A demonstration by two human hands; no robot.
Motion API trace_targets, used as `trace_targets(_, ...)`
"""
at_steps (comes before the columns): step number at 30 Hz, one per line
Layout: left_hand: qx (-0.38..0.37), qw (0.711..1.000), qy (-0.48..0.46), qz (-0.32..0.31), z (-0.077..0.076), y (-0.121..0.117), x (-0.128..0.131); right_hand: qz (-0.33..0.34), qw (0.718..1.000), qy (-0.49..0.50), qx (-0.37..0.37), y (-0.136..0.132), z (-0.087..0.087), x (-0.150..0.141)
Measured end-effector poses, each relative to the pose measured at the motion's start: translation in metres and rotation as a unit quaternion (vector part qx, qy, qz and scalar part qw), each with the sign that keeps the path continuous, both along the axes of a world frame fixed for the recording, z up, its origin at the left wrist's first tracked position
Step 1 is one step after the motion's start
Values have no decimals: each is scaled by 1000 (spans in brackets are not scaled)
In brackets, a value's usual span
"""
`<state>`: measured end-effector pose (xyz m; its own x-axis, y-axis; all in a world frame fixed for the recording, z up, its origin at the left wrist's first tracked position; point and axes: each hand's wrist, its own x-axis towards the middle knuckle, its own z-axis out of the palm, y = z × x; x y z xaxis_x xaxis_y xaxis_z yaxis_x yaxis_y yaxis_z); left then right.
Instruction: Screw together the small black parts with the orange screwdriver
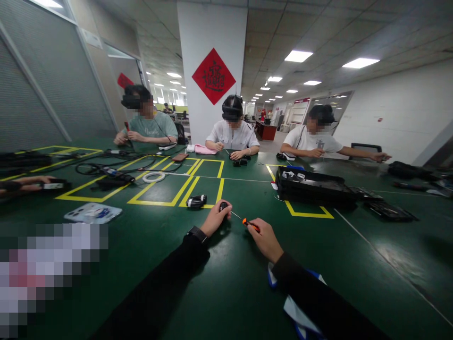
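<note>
In my right hand (264, 240) is a screwdriver (252, 225) with an orange and black handle, my fingers wrapped round it. Its thin metal shaft points left and up, with the tip at or close to my left hand (214, 219). That hand is closed on a small black part (223, 206), mostly covered by the fingers, so its kind does not show. Just beyond, on the green table (226, 274), lie black cylindrical pieces (197, 201) with white bands.
A long black tray (314, 189) stands at the right, beside flat dark parts (389, 211). Cables (95, 168) and a white coil (153, 177) lie left. A clear case (93, 213) is nearer. Blue-edged items (300, 316) lie under my right forearm. Several people sit around the table.
</note>
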<state>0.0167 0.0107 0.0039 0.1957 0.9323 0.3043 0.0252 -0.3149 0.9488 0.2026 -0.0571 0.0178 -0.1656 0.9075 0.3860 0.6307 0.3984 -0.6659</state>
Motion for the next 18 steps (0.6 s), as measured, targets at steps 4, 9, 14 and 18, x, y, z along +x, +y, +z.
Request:
trace_targets(4, 32, 999, 33, 19, 0, -1, -1, 13, 999, 38, 4, 0, 0, 1)
trace_targets(9, 34, 997, 53, 40, 1, -3, 1, -8, 999, 46, -23, -1, -2, 0)
trace_targets(14, 34, 996, 59, 54, 2, -4, -1, -3, 999, 34, -11, 1, -4, 0)
trace_targets(18, 36, 994, 78, 67, 2, -3, -3, 2, 999, 32, 17, 3, -4, 2)
